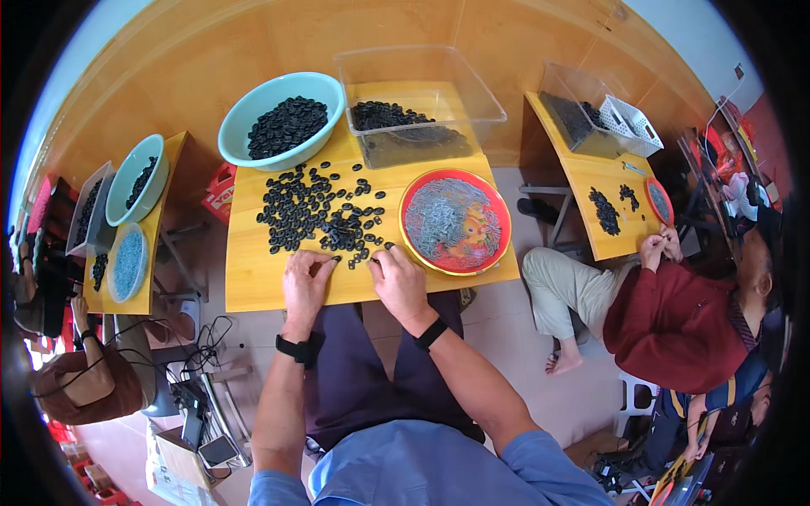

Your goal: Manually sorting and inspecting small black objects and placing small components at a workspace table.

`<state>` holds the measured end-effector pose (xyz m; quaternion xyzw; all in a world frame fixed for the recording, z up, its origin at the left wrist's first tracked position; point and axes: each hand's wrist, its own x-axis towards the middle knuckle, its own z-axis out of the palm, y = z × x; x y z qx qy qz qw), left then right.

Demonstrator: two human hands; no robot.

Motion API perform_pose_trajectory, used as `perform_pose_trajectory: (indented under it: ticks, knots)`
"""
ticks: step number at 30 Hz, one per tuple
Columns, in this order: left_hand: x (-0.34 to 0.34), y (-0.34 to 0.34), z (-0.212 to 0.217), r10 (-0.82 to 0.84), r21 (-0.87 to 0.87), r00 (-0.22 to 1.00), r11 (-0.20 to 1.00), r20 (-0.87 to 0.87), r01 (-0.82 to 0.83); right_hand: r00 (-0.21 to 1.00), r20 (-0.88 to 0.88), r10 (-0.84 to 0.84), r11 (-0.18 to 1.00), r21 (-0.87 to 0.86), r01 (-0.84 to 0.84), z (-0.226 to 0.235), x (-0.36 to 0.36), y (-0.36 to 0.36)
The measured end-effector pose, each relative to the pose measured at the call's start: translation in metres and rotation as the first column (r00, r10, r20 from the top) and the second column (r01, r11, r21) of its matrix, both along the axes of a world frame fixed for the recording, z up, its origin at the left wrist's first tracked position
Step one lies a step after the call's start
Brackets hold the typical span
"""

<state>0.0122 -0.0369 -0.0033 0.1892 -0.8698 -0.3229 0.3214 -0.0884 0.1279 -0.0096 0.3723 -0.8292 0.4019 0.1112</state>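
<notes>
My left hand [305,282] rests at the near edge of the yellow table [253,287], thumb and fingers pinched on a small black oval piece at their tips. Just right of it, my right hand [401,282] is also closed in a pinch; what its fingertips hold is too small to make out. Beyond both hands spreads a loose pile of black oval pieces [291,207]. On the right side of the table stands a red-rimmed round tray [504,221] holding many small thin grey pieces.
At the back are a pale green basin [232,139] and a clear plastic bin [481,105], both containing black pieces. A person in dark red [675,325] works at the right-hand table [591,232]; another person [89,379] sits at the left. Cables [198,354] hang at left.
</notes>
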Motion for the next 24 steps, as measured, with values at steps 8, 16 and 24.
perform_pose_trajectory:
  ticks: [8, 16, 24]
  knots:
    - [-0.001, -0.003, 0.004, 0.016, 0.184, 0.998, 0.983, 0.063, -0.027, 0.992, 0.128, -0.009, 0.998, -0.058, 0.016, -0.001, -0.003, 0.011]
    - [0.005, -0.005, 0.006, -0.051, 0.281, 0.998, 0.958, -0.021, 0.055, 0.998, 0.053, -0.02, 1.0, -0.001, 0.02, 0.001, -0.003, 0.008]
    - [0.016, -0.006, 0.011, -0.13, 0.339, 0.988, 0.929, -0.079, 0.15, 0.992, -0.106, -0.072, 0.997, 0.008, 0.074, 0.004, 0.007, -0.001]
